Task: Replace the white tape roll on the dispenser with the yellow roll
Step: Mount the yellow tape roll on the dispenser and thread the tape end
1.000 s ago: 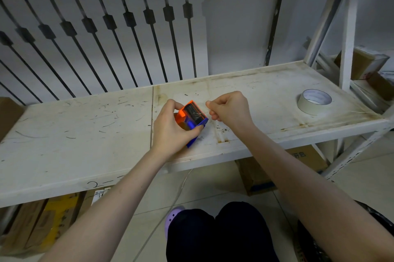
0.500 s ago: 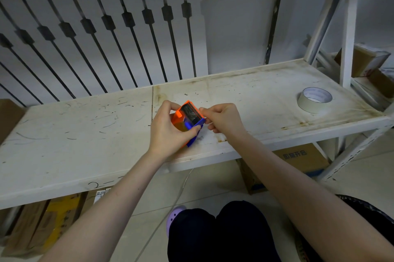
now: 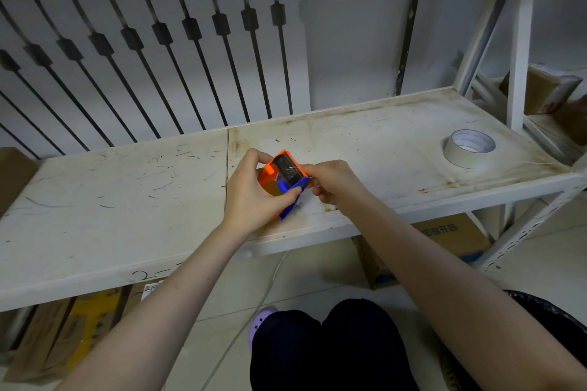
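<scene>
An orange and blue tape dispenser (image 3: 287, 169) is held just above the white shelf board (image 3: 127, 200), near its front edge at the middle. My left hand (image 3: 254, 196) wraps around it from the left. A yellowish-brown roll (image 3: 270, 187) shows inside the dispenser under my left fingers. My right hand (image 3: 330, 182) touches the dispenser's right side with thumb and fingers pinched together at its toothed end; what they pinch is too small to tell. The white tape roll (image 3: 469, 148) lies flat on the shelf at the far right, away from both hands.
A white radiator (image 3: 152, 56) and a pipe (image 3: 408, 22) stand behind the shelf. A shelf upright (image 3: 521, 41) rises at the right with cardboard boxes (image 3: 546, 95) beyond it. More boxes (image 3: 444, 241) sit on the floor below. My knees (image 3: 324, 346) are under the front edge.
My right hand moved left from a spot apart from the dispenser and now touches its right side. My left hand kept hold of the dispenser and tilted it slightly.
</scene>
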